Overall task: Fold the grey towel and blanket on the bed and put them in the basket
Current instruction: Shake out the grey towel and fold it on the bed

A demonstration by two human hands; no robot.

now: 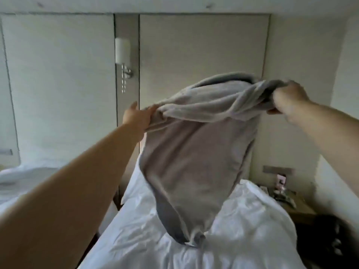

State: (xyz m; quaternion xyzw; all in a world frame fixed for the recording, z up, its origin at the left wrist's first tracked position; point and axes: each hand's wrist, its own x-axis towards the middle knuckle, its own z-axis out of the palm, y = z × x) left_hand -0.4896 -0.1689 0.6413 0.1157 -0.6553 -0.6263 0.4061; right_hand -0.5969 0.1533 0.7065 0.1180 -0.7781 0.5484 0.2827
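A grey cloth [190, 162], towel or blanket I cannot tell, hangs in the air above the white bed [242, 230]. Its top edge is bunched and stretched between my two raised hands. My left hand [136, 117] grips the left end. My right hand [289, 98] grips the right end, fingers curled round the fabric. The cloth's lower tip touches the sheet near the middle of the bed. A dark openwork object [330, 241], perhaps the basket, sits at the bed's right edge, blurred.
A second bed [23, 183] with white linen lies at the left, with a gap between the beds. A wall lamp [122, 53] hangs on the panelled headboard wall. A cluttered nightstand [287, 197] stands at the right.
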